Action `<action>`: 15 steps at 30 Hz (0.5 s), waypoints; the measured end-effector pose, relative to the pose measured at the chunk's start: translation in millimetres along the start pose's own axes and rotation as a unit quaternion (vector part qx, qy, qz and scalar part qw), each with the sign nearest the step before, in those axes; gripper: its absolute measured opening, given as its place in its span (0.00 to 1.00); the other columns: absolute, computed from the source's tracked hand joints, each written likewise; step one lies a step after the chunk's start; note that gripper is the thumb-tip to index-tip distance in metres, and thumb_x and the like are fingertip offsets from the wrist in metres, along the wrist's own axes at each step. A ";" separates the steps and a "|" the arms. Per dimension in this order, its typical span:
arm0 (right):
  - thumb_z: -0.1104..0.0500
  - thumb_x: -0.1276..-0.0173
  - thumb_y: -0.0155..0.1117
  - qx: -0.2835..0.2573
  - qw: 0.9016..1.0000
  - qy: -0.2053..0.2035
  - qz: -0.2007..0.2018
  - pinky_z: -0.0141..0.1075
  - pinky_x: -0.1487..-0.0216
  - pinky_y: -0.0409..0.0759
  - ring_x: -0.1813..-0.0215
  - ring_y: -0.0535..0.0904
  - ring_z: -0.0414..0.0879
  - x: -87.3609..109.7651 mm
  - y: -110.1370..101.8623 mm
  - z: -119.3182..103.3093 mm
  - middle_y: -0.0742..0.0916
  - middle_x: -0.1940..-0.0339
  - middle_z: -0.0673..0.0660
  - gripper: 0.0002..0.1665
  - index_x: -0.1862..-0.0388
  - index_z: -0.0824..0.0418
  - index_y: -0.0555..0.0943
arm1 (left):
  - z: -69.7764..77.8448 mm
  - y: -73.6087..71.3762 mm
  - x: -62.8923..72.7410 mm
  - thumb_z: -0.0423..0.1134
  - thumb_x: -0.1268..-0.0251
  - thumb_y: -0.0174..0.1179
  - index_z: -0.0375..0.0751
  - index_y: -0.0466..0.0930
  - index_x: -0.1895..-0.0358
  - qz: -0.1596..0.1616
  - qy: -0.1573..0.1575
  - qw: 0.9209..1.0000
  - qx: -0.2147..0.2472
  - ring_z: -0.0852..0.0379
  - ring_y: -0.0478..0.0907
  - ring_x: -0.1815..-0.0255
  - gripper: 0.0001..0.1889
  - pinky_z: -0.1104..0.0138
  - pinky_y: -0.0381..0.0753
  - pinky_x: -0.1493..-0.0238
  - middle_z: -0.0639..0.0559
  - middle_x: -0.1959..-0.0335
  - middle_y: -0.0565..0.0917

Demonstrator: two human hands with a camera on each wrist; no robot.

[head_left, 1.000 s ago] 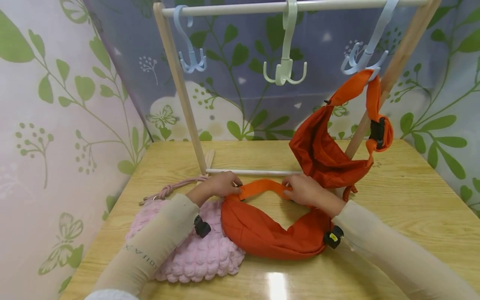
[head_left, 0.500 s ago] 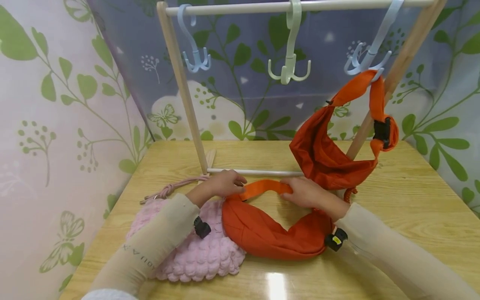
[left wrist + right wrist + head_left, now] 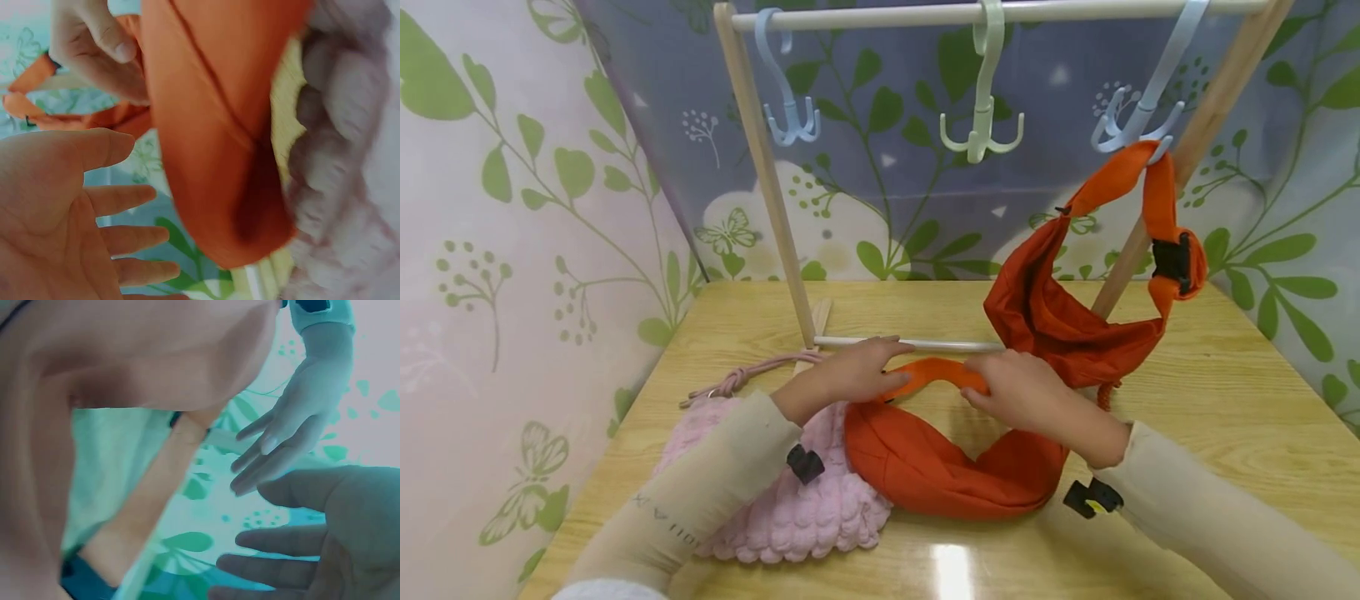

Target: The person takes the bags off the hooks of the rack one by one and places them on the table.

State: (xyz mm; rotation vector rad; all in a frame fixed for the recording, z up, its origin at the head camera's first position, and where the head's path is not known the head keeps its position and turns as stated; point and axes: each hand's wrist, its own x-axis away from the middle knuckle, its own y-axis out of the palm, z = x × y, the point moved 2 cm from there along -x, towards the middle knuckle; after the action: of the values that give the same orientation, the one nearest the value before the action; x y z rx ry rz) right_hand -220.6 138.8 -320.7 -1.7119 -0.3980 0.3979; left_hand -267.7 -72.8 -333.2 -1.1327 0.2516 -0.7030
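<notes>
An orange-red waist bag (image 3: 940,473) lies on the table, its orange strap (image 3: 937,369) arched toward the rack. My left hand (image 3: 861,371) is over the strap's left end; its fingers are straight in the left wrist view, with nothing between them. My right hand (image 3: 1033,398) is at the strap's right end, and the right wrist view shows its fingers (image 3: 275,540) extended and spread. Whether either hand touches the strap is unclear. Behind my right hand, a second orange-red waist bag (image 3: 1063,329) with a black buckle (image 3: 1171,260) hangs by its strap.
A pink puffy bag (image 3: 805,512) with a knotted cord (image 3: 737,379) lies under my left forearm. The wooden rack's top bar (image 3: 880,15) carries a left blue hook (image 3: 792,121), a green hook (image 3: 981,137) and a right blue hook (image 3: 1138,125), which bears the hanging bag.
Both hands have loosened from the strap, their fingers straightening. The right hand and forearm have shifted a little to the right and nearer. The hanging bag has swung slightly right.
</notes>
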 end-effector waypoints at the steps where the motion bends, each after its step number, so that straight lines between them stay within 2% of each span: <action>1: 0.53 0.34 0.67 0.011 1.000 -0.002 0.014 0.35 0.78 0.70 0.75 0.74 0.43 2.9 -4.1 -2.8 0.84 0.70 0.52 0.12 0.58 0.60 0.83 | 3.1 -1.1 1.4 0.49 0.25 0.51 0.43 0.63 0.27 0.004 0.002 1.000 -0.010 0.39 0.56 0.26 0.28 0.49 0.60 0.30 0.39 0.25 0.59; 4: 0.56 0.36 0.69 0.038 0.997 -0.017 0.071 0.37 0.77 0.73 0.76 0.74 0.43 12.9 -17.4 -10.5 0.84 0.71 0.52 0.10 0.61 0.60 0.83 | 14.9 -5.5 7.1 0.52 0.25 0.51 0.47 0.62 0.26 0.016 0.009 0.999 -0.032 0.37 0.50 0.24 0.29 0.46 0.55 0.28 0.40 0.24 0.56; 6: 0.56 0.37 0.70 0.053 0.993 -0.026 0.101 0.40 0.70 0.78 0.71 0.79 0.46 19.2 -26.3 -13.5 0.86 0.65 0.55 0.12 0.59 0.63 0.83 | 24.2 -9.2 11.5 0.52 0.26 0.50 0.48 0.61 0.26 0.024 0.017 0.999 -0.045 0.36 0.49 0.24 0.29 0.45 0.53 0.28 0.41 0.24 0.55; 8: 0.57 0.38 0.70 0.067 0.989 -0.035 0.125 0.46 0.59 0.81 0.61 0.83 0.52 25.3 -34.9 -15.5 0.87 0.55 0.61 0.19 0.51 0.66 0.83 | 33.3 -12.7 15.9 0.53 0.26 0.50 0.50 0.60 0.25 0.031 0.022 0.998 -0.056 0.38 0.48 0.23 0.30 0.44 0.52 0.28 0.42 0.23 0.55; 12: 0.54 0.39 0.72 0.083 0.986 -0.028 0.142 0.55 0.42 0.74 0.45 0.80 0.61 34.9 -51.7 -16.3 0.84 0.46 0.66 0.28 0.44 0.69 0.79 | 47.9 -19.8 21.3 0.54 0.26 0.50 0.53 0.58 0.24 0.053 0.040 0.995 -0.080 0.40 0.48 0.23 0.31 0.43 0.52 0.28 0.44 0.23 0.54; 15: 0.54 0.40 0.73 0.079 0.984 -0.013 0.158 0.58 0.38 0.70 0.40 0.76 0.63 41.6 -65.1 -16.1 0.81 0.43 0.68 0.33 0.40 0.69 0.77 | 57.2 -27.2 23.5 0.54 0.26 0.50 0.53 0.56 0.24 0.073 0.061 0.992 -0.087 0.40 0.48 0.23 0.31 0.42 0.52 0.29 0.45 0.22 0.53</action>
State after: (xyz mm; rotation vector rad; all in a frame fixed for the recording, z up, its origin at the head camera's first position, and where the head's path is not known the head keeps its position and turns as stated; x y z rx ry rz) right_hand -179.2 155.6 -255.6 -1.6164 -0.1082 0.6660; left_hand -230.4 -51.7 -281.0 -1.2249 0.5029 -0.6303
